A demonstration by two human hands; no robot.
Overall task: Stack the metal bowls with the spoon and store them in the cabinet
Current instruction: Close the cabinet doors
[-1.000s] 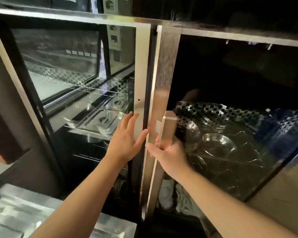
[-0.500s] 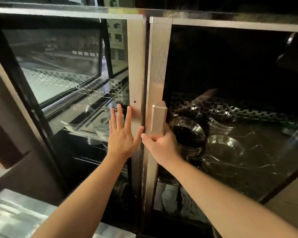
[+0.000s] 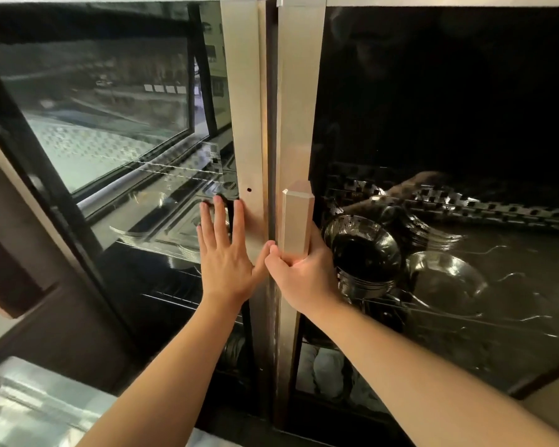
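Right hand [image 3: 304, 272] grips the rigid door handle [image 3: 296, 221], the sound hold; left hand [image 3: 226, 253] lies flat, fingers spread, on the left door's frame [image 3: 246, 124]; stacked metal bowls [image 3: 363, 262] behind the glass look hard, slippery.

Dim interior, glare on left glass [image 3: 110, 124] (edges bowed).

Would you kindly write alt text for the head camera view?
A person's right hand grips the handle of a glass cabinet door, while the left hand rests flat against the neighbouring door. Stacked metal bowls show behind the glass.
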